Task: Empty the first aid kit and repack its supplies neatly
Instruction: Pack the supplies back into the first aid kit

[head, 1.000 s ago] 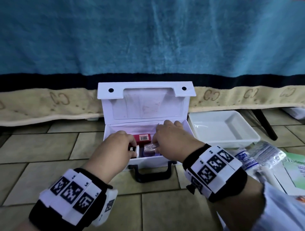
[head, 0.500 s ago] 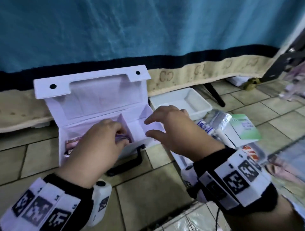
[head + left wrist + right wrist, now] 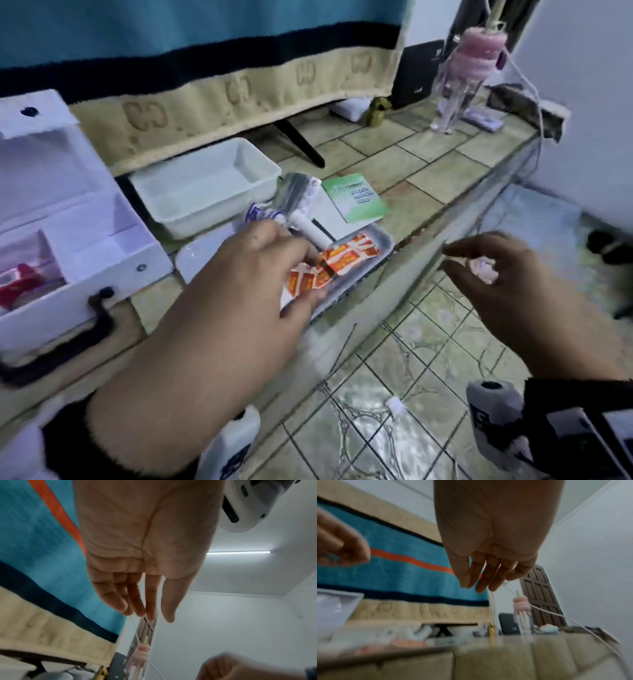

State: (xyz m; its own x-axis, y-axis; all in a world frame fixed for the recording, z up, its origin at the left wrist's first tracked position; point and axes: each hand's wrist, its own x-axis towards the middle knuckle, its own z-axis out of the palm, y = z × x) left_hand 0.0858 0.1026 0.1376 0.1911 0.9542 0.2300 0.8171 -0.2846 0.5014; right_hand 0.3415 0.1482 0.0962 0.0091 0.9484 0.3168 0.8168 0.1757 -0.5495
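The white first aid kit stands open at the left of the tiled ledge, with a red item in its left compartment. To its right lies a flat tray with orange plaster packets, a white tube, a bandage packet and a green leaflet. My left hand hovers over the orange packets with straight fingers and holds nothing; the left wrist view shows this hand empty. My right hand hangs past the ledge edge, fingers loosely bent and empty.
A deeper white tray sits behind the flat one, under the blue towel. The ledge edge runs diagonally, with the lower tiled floor to its right. A pink object and a white cable hang at the far right.
My view has swung right. The left hand left the kit and moved right over the flat tray. The right hand moved from the kit out past the ledge edge.
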